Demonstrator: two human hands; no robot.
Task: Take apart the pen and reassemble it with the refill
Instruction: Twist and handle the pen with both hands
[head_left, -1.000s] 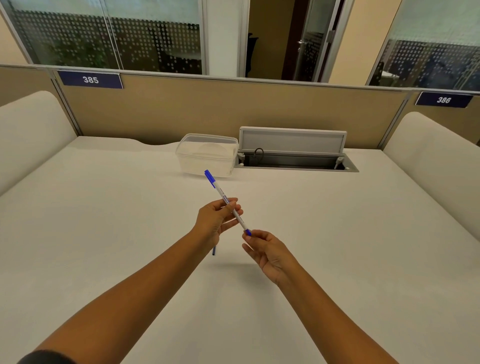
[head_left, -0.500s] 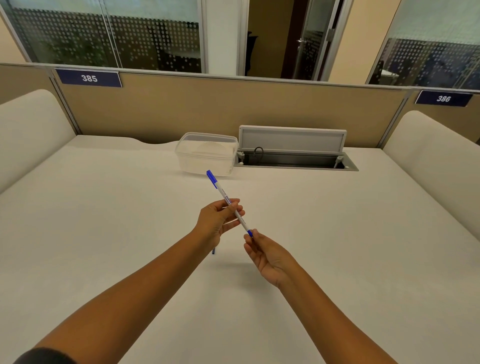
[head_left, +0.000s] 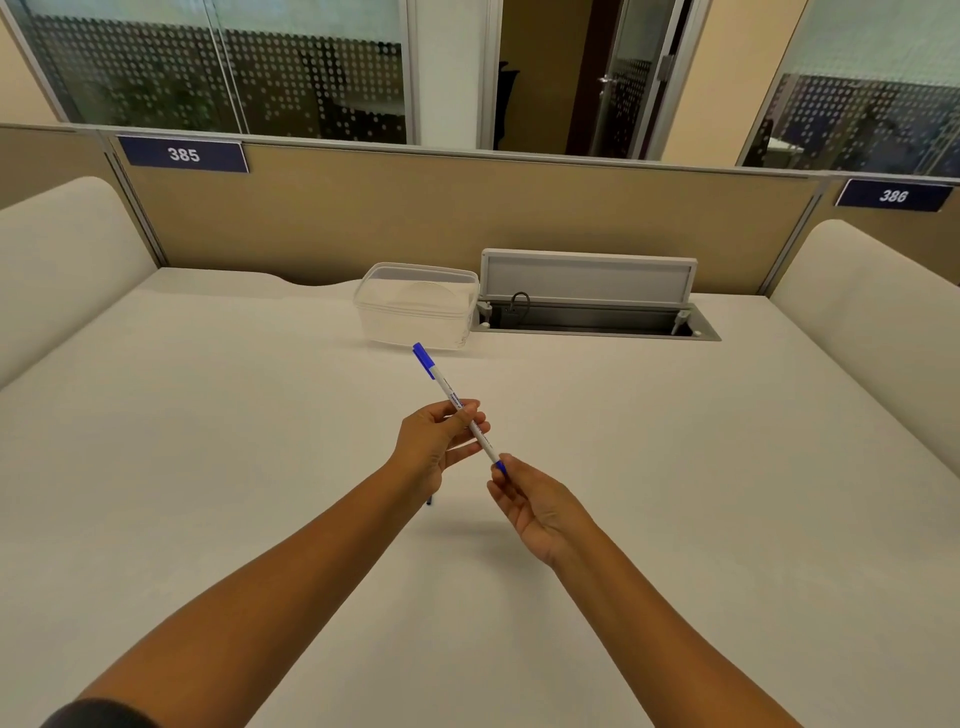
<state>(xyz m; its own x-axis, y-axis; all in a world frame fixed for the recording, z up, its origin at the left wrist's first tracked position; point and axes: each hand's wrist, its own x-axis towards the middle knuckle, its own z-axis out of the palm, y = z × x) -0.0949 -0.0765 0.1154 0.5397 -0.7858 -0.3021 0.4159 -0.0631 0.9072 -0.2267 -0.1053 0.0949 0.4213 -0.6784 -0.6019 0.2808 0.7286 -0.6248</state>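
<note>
Your left hand (head_left: 434, 441) has its fingers (head_left: 470, 410) clamped on the white barrel of the pen (head_left: 457, 410), a little below mid-length. The pen is held in the air above the tabletop (head_left: 208, 467), tilted, its blue capped end (head_left: 422, 359) pointing away and up toward the far side.

Your right hand (head_left: 530, 501) pinches the near blue end (head_left: 500, 466) between thumb and fingertips; fingers together on that small piece. Whether it is the tip section or an end plug is too small to tell.

Progress: the pen looks whole, cap on, barrel closed. I judge the disassembly barely begun, with the near end piece under grip, likely for a twist or pull. Left to do: free that end, draw out the refill, then put everything back together.

A small blue sliver (head_left: 429, 501) shows just under your left wrist, on or near the tabletop; cannot tell what it is.

Around: a clear plastic container (head_left: 415, 306) sits well beyond the pen, beside an open cable hatch (head_left: 592, 312) with its lid raised. A tan partition (head_left: 467, 208) bears number plates 385 (head_left: 183, 154) and 386 (head_left: 892, 196).

Nothing obstructs the hands; the tabletop beneath is bare for setting parts down.
</note>
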